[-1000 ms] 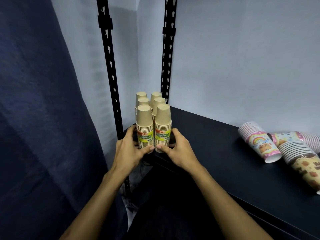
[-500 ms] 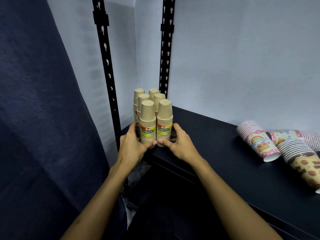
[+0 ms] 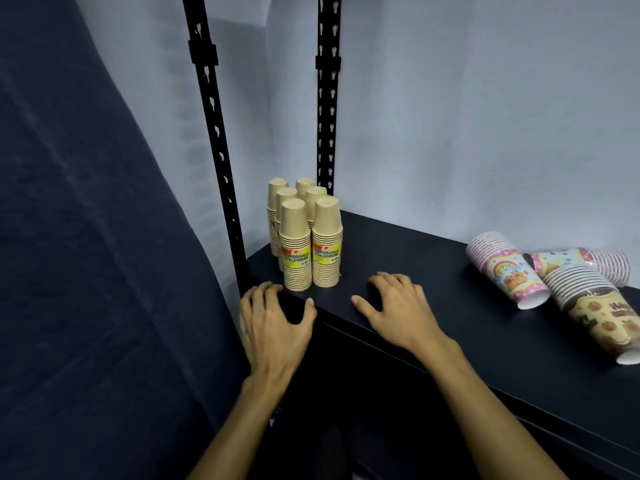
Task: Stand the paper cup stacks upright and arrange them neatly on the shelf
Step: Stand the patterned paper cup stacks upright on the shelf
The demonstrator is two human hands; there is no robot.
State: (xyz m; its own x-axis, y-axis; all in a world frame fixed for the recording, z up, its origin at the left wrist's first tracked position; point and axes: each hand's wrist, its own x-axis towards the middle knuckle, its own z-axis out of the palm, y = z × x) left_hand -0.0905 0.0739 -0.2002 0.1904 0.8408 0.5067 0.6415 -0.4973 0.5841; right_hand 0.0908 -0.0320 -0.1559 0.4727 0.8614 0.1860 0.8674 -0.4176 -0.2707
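Several tan paper cup stacks (image 3: 306,237) stand upright, rims down, in two rows at the left end of the black shelf (image 3: 433,271). The front two carry yellow labels. My left hand (image 3: 273,323) hovers open just in front of them at the shelf's front edge, touching none. My right hand (image 3: 398,310) rests open on the shelf to the right of the stacks. At the far right lie toppled printed stacks: a pink rainbow stack (image 3: 505,268), a brown cartoon stack (image 3: 595,306) and a third pink stack (image 3: 588,261) behind them.
Two black slotted uprights (image 3: 211,133) (image 3: 327,109) rise beside and behind the tan stacks. A pale wall backs the shelf. A dark blue curtain (image 3: 86,237) hangs at the left. Bare shelf surface lies between the tan stacks and the toppled ones.
Both hands have let go of the front tan stacks and drawn back towards me, fingers spread. The tan stacks stay upright in place.
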